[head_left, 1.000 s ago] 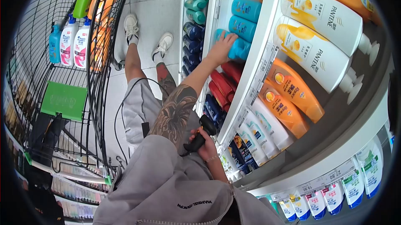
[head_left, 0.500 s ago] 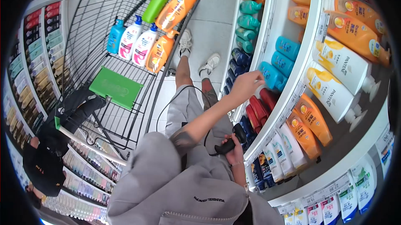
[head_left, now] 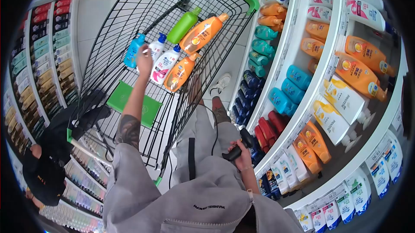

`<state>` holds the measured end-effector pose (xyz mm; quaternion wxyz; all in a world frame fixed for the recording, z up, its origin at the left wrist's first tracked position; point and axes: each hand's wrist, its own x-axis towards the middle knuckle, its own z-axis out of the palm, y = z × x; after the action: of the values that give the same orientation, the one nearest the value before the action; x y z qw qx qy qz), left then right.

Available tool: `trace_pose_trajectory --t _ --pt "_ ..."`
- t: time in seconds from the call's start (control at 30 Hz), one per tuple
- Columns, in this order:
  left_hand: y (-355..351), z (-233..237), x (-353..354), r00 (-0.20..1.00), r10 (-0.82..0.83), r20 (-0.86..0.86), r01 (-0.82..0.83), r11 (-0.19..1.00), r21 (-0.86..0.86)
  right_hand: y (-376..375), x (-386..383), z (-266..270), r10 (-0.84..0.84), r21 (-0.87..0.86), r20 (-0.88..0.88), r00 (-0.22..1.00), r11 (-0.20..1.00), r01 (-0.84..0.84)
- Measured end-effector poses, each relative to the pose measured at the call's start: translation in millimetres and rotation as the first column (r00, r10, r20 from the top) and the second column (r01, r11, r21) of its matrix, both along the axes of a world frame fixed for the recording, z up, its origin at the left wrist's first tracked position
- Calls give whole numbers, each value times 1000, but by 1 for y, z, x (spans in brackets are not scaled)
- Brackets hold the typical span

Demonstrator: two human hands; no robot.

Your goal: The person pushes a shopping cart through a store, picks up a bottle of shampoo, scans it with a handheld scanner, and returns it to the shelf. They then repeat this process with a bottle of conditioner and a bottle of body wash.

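Observation:
My left hand [head_left: 145, 61] reaches over the shopping cart [head_left: 161, 154], between a blue bottle [head_left: 133, 51] and a white pump bottle [head_left: 158, 48]. Its fingers look bent and slightly blurred, so whether they grip anything does not show. Close by in the cart lie a second white pump bottle [head_left: 165, 65], a small orange bottle [head_left: 180, 74], a large orange bottle [head_left: 202, 34] and a green bottle [head_left: 183, 26]. Low in front of my body, my right hand [head_left: 243, 157] is wrapped round a black handheld device [head_left: 235, 151].
At right, shelves hold blue bottles [head_left: 282, 101], red bottles [head_left: 264, 131], orange bottles [head_left: 361, 75] and white Pantene bottles [head_left: 330, 118]. A green panel [head_left: 135, 104] is in the cart. A person in a black cap [head_left: 43, 177] is at left, beside another display [head_left: 47, 55].
My left hand has swung from the blue bottles on the right shelf to the bottles in the cart. My right hand still holds the black device. The view has shifted a little.

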<state>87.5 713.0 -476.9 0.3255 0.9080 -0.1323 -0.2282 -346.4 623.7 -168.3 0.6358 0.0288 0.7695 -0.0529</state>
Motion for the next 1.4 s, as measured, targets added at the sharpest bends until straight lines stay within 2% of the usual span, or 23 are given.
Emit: trace_pose_trajectory --t 0.07,0.17,0.2,0.27,0.3,0.37,0.43,0.47,0.5,0.53,0.57,0.67,0.77,0.83,0.87,0.97,1.03,1.1,1.13,1.23,1.3,1.37,1.4 --pt "11 -20 24 1000 1 8 -2 984 177 -1 5 -2 19 -6 -14 1000 1000 -19" --pt "13 -50 37 998 -39 42 25 957 288 -1 18 -6 31 -5 -39 999 999 -31" --pt "5 -54 38 999 -35 29 26 958 286 -1 21 -7 45 15 -45 998 999 -44" --pt "-23 -53 32 974 -212 85 196 967 164 -3 29 -9 64 34 -61 996 998 -62" --pt "-42 -44 26 978 -209 12 206 970 131 -3 33 -10 68 43 -64 996 997 -66" --pt "-48 -53 24 938 -310 153 279 940 195 -6 42 -14 78 51 -79 994 996 -74" --pt "-27 -102 24 927 -162 338 50 947 317 -11 49 -10 119 35 -85 989 993 -117" --pt "-20 -104 30 967 -94 235 -4 922 387 -12 52 -8 126 29 -82 989 992 -124" --pt "3 -128 30 925 -145 351 -11 914 406 -12 51 -9 145 30 -97 985 989 -143" --pt "7 -113 37 932 -214 291 60 886 460 -13 52 -10 150 34 -96 984 988 -148" --pt "28 -127 44 931 -260 256 103 861 498 -12 51 -10 153 43 -92 984 988 -149" --pt "37 -123 52 970 -212 122 127 863 489 -8 51 -13 156 69 -81 984 986 -151" --pt "33 -118 56 946 -315 73 233 821 521 -6 55 -13 135 84 -96 986 988 -127" --pt "15 -102 65 955 -295 -25 241 724 646 -8 59 -11 122 77 -99 988 990 -115" --pt "20 -115 68 954 -299 -15 233 710 665 -10 61 -12 124 80 -94 988 990 -116" --pt "3 -96 66 958 -286 -16 206 650 732 -11 61 -14 152 69 -86 985 987 -146" --pt "16 -110 64 953 -301 -18 215 638 739 -10 61 -14 145 54 -81 986 989 -141" --pt "29 -110 62 891 -426 156 185 656 732 -7 59 -10 141 41 -68 988 990 -139" --pt "24 -86 55 885 -424 194 140 638 757 -6 58 -10 145 35 -54 988 989 -143" --pt "39 -53 45 889 -370 268 79 702 708 -2 55 -11 134 20 -29 991 991 -133" --pt "92 -75 52 884 -299 360 158 915 372 -1 54 -10 110 13 -23 994 994 -109" --pt "78 -33 41 977 -5 211 5 1000 4 0 52 -6 84 -1 0 996 996 -84" --pt "72 -17 35 963 33 267 -59 994 89 1 50 -6 75 -22 1 997 997 -75"
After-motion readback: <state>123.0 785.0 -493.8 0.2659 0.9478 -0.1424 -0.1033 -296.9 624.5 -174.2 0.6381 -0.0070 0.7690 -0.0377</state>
